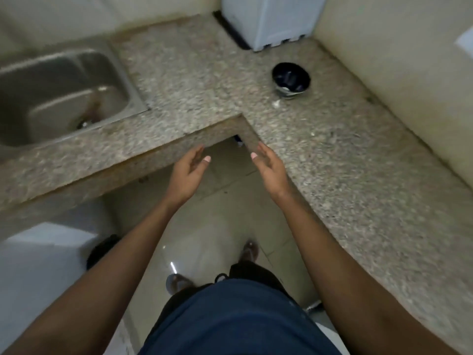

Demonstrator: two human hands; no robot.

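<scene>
Holds left hand (188,172) and right hand (268,167) out, fingers (198,152) loosely apart, gripping nothing. Needs a reach toward one o'clock for the dark round bowl (291,78) on the worktop (332,162), well apart, nearer right hand.

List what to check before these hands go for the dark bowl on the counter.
1. Left hand free: ok, fingers relaxed, holds nothing.
2. Right hand free: ok, fingers relaxed, holds nothing.
3. Way across the counter to the dark bowl: ok, only a small white scrap lies near it.
4. Bowl stands upright: ok, its opening faces up.
5. Bowl's contents: cannot tell, the inside is dark and blurred.
6. Room around the bowl: ok, it stands apart from the white appliance and the wall.
</scene>
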